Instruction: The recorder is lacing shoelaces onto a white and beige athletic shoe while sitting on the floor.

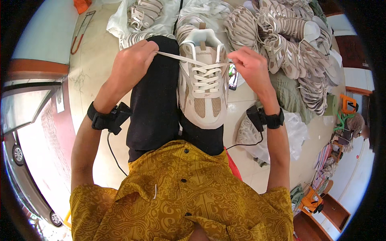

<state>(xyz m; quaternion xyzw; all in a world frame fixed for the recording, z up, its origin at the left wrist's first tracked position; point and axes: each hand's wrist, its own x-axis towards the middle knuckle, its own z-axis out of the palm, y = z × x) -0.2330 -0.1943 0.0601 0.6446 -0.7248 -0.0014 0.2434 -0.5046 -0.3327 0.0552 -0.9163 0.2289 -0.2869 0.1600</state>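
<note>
Your left hand (134, 60) is closed in a pinch on one end of the white lace (177, 57), pulling it out toward ten o'clock from the beige sneaker (203, 86), which rests toe toward you on your right thigh, just above the centre of the view. Your right hand (251, 64) sits at the shoe's two o'clock, fingers pinched on the other lace end close to the top eyelets. The lace runs taut from your left fingers across the tongue to the right side. Your black trousers (155, 100) lie under and to the nine o'clock side of the shoe, and your yellow patterned shirt (181, 193) fills the six o'clock part of the picture. At twelve to two o'clock a heap of matching sneakers (293, 44) crowds in just behind your right hand, some in a clear plastic bag (120, 20) at eleven o'clock. A phone (233, 78) peeks out between the shoe and your right wrist, partly hidden. Black wrist straps (105, 117) with cables sit on both forearms. A crumpled white bag (295, 128) lies on the floor at four o'clock.
</note>
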